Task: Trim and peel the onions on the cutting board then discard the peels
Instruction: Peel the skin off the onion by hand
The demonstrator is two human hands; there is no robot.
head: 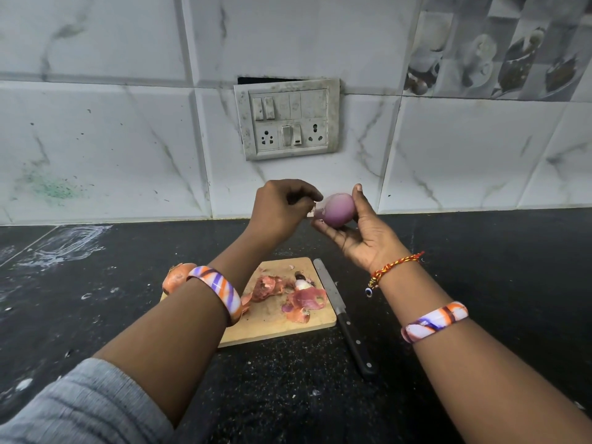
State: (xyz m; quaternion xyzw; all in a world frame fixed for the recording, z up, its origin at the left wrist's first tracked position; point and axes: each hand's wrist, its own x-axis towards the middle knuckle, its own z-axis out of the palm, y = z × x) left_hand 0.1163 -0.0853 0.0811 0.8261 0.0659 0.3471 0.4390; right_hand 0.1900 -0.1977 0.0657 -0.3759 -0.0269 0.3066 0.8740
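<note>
My right hand (362, 232) holds a purple, mostly peeled onion (338, 209) in the air above the counter. My left hand (282, 209) pinches a thin strip of skin at the onion's left end. Below lies a wooden cutting board (272, 328) with pink and orange peels (288, 294) and a cut-off onion end on it. An unpeeled orange onion (174, 278) sits at the board's left edge, partly hidden by my left wrist. A black-handled knife (344, 315) rests on the counter along the board's right side.
The counter (96, 309) is black speckled stone with white smears at the far left. A tiled wall rises behind it, with a switch and socket panel (288, 120) just above my hands.
</note>
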